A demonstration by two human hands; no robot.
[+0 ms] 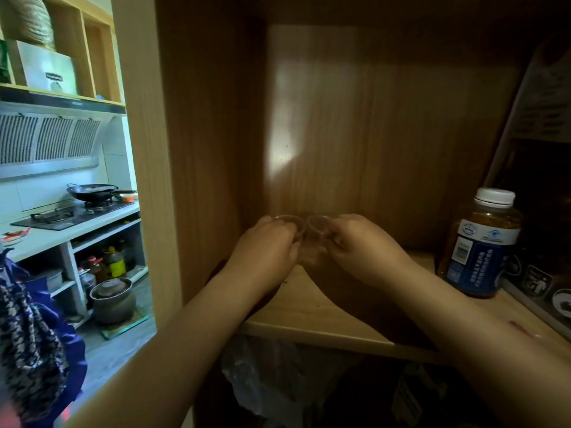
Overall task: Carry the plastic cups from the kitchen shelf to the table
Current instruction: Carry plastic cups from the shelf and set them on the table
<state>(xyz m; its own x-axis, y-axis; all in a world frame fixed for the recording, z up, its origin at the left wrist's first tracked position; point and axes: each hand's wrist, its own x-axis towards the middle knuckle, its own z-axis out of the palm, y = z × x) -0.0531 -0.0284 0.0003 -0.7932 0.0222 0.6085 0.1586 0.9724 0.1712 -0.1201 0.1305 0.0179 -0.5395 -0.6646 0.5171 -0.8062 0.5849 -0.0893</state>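
Note:
Two clear plastic cups stand side by side deep inside a wooden shelf compartment. My left hand is closed around the left cup, whose rim shows above my fingers. My right hand grips the right cup the same way. The cups' rims nearly touch. Their lower parts are hidden behind my fingers, so whether they rest on the shelf board I cannot tell.
An amber bottle with a white cap and blue label stands on the shelf to the right, with dark boxes behind it. The cabinet's left wall is close. Left of the cabinet are a stove with a wok and floor pots.

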